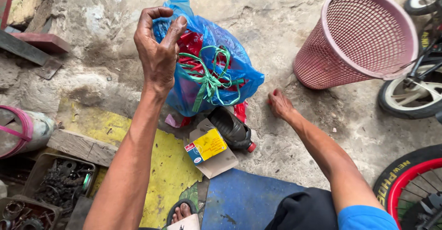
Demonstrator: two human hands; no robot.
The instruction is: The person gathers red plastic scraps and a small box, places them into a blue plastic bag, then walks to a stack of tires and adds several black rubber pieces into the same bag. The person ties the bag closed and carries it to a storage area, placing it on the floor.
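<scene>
Obs.: your left hand (158, 50) is raised above the concrete floor (285, 27), its fingers (175, 29) pinched together on the upper edge of the blue plastic bag (239, 64), just at the bag's top left corner. The bag sits on the floor between your two arms, bulging, with red packets showing through the film and a green ribbon (209, 80) tied loosely across its front. Judgement: thin film, soft and shapeless, likely slippery and easy to tear if you pull on one spot; contents look light but bulky, so it will sag and swing. The gathered neck or the ribbon knot looks the soundest place to take it; the flat side gives nothing to hold. Your right hand (279, 103) is down on the floor to the bag's right, fingertips curled onto something small and red; I cannot tell whether it is actually gripped. Just below the bag lie a dark bottle with a red cap (232, 128) and a small yellow carton (206, 145). A pink mesh basket (359, 36) lies tipped, well apart to the right.
</scene>
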